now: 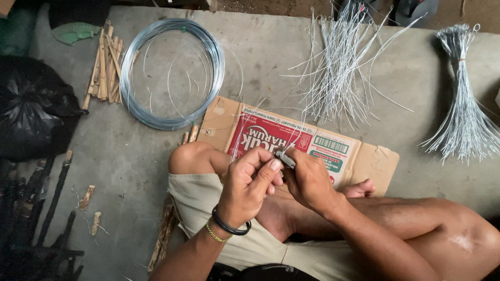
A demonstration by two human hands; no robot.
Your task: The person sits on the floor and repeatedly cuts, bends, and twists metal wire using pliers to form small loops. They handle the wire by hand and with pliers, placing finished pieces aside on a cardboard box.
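My left hand [249,182] and my right hand [307,179] meet above my crossed legs. Both pinch a small grey metal tool [285,158] with a thin wire [298,136] that runs up from it toward the cardboard. The left wrist wears a black band and a thin beaded one. Whether the wire is looped around the tool is too small to tell.
A flattened cardboard box [333,151] lies under my knees on the concrete floor. A coil of wire [174,73] sits at the back left beside wooden sticks [105,65]. Cut wire pieces [336,67] fan out behind, a tied wire bundle [463,104] at right, a black bag [31,109] at left.
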